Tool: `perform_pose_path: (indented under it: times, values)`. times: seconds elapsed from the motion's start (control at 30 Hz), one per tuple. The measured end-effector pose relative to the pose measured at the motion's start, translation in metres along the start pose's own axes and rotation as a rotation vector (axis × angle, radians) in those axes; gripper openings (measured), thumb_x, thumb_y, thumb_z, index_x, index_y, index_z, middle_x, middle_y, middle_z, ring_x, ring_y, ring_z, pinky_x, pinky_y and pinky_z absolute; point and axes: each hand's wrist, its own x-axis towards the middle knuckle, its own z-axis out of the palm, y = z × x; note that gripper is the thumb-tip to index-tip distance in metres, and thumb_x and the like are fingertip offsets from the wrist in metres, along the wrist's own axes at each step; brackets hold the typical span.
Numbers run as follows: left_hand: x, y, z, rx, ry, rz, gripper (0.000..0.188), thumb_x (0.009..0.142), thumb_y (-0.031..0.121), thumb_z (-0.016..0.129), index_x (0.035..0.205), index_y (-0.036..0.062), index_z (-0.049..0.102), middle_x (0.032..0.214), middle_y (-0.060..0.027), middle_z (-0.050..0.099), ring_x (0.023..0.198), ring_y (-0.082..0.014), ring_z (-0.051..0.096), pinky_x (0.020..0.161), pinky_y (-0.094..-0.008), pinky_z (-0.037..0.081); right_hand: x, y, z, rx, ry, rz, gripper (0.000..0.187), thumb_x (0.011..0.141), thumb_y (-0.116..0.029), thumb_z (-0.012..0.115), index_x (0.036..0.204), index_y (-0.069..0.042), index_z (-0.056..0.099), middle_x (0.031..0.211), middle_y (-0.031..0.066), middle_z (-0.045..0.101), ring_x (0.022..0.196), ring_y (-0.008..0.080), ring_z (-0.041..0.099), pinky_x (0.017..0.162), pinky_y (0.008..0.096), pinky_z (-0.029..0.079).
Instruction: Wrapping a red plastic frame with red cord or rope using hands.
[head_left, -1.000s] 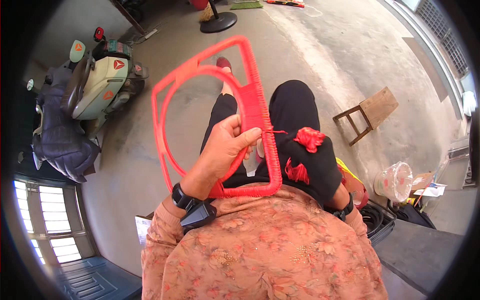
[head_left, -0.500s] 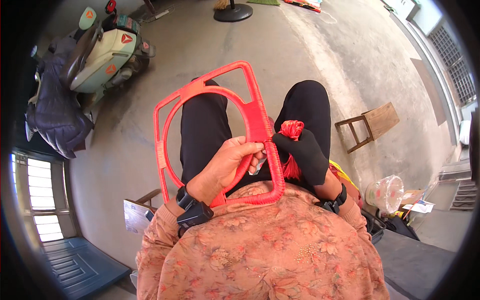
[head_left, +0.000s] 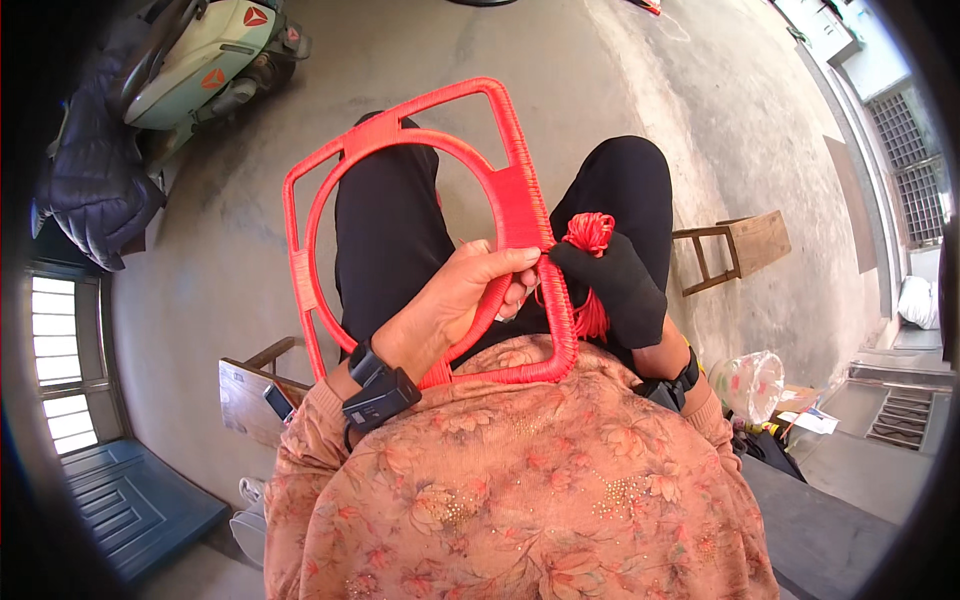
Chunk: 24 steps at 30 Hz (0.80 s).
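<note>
Across my lap leans a red rectangular frame (head_left: 519,212) with a ring inside it, its bars wrapped in red cord. My bare left hand (head_left: 480,290) pinches the frame's right bar, thumb on top and fingers curled beneath. In a black glove, my right hand (head_left: 620,290) is closed round a bundle of red cord (head_left: 590,233). The bundle's looped end sticks out above the fist and loose strands hang below it. Thumb and fingertips of the right hand meet the bar right beside my left thumb.
On the left stand a pale scooter (head_left: 200,65) with a dark padded cover (head_left: 95,185) and a small wooden stool (head_left: 250,395) with a phone on it. A wooden stool (head_left: 755,245) is to the right. A clear plastic bag (head_left: 750,385) lies near my right elbow.
My view has tipped and shifted, so the floor things sit higher in it. Both hands keep their grip at the same place on the frame's right bar.
</note>
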Motion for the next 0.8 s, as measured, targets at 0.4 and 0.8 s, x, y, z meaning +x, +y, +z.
perform_pose_path:
  times: [0.4,0.8]
  values:
    - [-0.028,-0.013,0.011,0.126,-0.022,-0.022,0.013,0.087,0.012,0.065,0.094,0.0031,0.059,0.073,-0.0012,0.058,0.053,-0.0053,0.050,0.046,-0.0202,0.041,-0.032,0.011,0.009,-0.031,0.011,0.023,0.012,0.087,-0.013,0.065,0.091,-0.002,0.063,0.081,0.0015,0.064,0.075,0.0065,0.058,0.067,0.0240,0.047]
    - [-0.014,-0.013,0.005,0.043,-0.045,0.020,0.014,0.090,0.013,0.062,0.096,0.0013,0.058,0.076,-0.0023,0.060,0.051,-0.0062,0.051,0.043,-0.0207,0.040,-0.034,0.014,-0.007,0.108,0.086,-0.015,0.011,0.087,-0.012,0.063,0.084,-0.001,0.063,0.075,0.0007,0.061,0.069,0.0062,0.056,0.063,0.0233,0.044]
